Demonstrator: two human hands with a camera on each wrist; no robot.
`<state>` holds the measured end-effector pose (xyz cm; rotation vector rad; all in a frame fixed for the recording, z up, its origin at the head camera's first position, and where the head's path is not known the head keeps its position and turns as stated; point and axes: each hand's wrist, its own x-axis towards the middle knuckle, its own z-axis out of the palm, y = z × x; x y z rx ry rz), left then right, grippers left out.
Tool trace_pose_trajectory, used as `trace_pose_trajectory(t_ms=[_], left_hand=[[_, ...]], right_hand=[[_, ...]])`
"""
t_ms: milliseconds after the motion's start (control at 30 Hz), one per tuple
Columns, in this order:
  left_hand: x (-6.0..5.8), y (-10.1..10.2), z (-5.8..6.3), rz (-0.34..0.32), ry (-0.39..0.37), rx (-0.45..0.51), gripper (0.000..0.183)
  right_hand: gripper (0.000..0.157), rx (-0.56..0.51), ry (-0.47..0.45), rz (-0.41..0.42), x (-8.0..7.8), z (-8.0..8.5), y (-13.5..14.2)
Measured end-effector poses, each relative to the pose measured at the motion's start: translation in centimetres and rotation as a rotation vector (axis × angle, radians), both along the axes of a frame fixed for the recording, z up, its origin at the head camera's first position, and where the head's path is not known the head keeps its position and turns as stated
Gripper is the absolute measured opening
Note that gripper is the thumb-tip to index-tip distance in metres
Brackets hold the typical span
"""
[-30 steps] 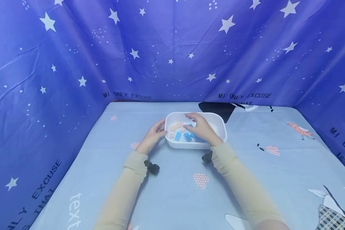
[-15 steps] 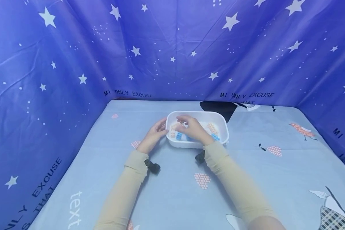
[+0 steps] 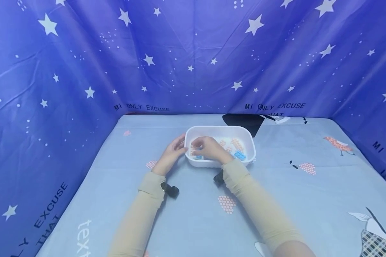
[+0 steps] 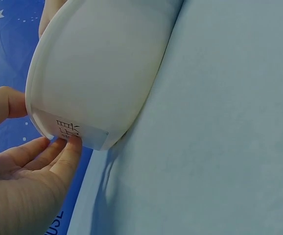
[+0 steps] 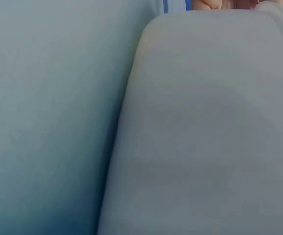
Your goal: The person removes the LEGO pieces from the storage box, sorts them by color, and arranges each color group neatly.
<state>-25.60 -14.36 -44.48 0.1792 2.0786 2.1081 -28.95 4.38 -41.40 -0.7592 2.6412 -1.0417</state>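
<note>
A white plastic tub (image 3: 249,142) holds several building bricks. My left hand (image 3: 171,153) grips the tub's left end; the left wrist view shows its thumb at the rim and fingers on the outer wall by a label (image 4: 72,128). My right hand (image 3: 210,148) reaches inside at the left, fingers bent down among the bricks. Whether it pinches one is hidden. A blue brick (image 3: 197,157) shows below its fingertips. Farther right lie another blue brick (image 3: 239,155) and an orange brick (image 3: 236,144). In the right wrist view the tub's wall hides the right hand.
The tub stands toward the back of a table covered by a pale blue printed cloth (image 3: 193,214). A purple-blue curtain with stars (image 3: 193,85) surrounds the back and sides. A small black wrist camera (image 3: 170,190) is on the left sleeve, another (image 3: 218,178) on the right.
My right hand has moved left and lower inside the tub, uncovering the blue and orange bricks at the right. The left hand keeps its place on the tub's end.
</note>
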Motion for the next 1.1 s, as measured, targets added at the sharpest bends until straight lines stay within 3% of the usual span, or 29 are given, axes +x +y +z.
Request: trace_pose_trajectory(t_ms=[433,1100], left_hand=[[0.0,0.0,0.2,-0.003,0.005,0.005,0.063],[-0.3,-0.1,-0.3,0.009,-0.022,0.001,0.062]], right_hand=[[0.030,0.132,0.009,0.013,0.0,-0.1,-0.7],[0.020,0.192,0.040,-0.032,-0.1,-0.4,-1.1]])
